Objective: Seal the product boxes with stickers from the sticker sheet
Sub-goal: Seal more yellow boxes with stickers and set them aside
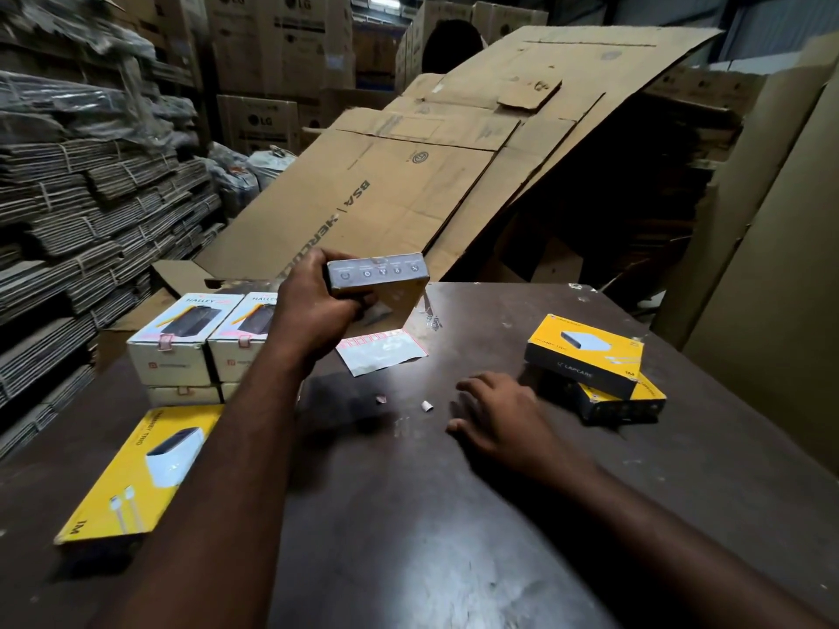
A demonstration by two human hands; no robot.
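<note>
fingers of my left hand are curled round a small box, thumb on its top edge. they hold it up off the tabletop, tilted, with its grey end face and a row of little icons turned toward me. the sticker sheet lies flat on the tabletop just under and past that box, pale with a red printed band along its far edge. my right hand rests palm down on the tabletop, its fingers spread and loose, gripping nothing. two small paper scraps lie just to its left. to its right two yellow boxes are stacked, the upper one lying askew across the lower. on my left a flat yellow box lies near the tabletop's edge, one corner hidden behind my left forearm. beyond it white boxes stand side by side in two layers, and each of the two top ones has a pink tab folded over the front edge of its lid. behind the tabletop big flattened cardboard sheets lean at a slope. tied bundles of flat cartons are piled along the left, and tall brown cartons are stacked at the back.
</note>
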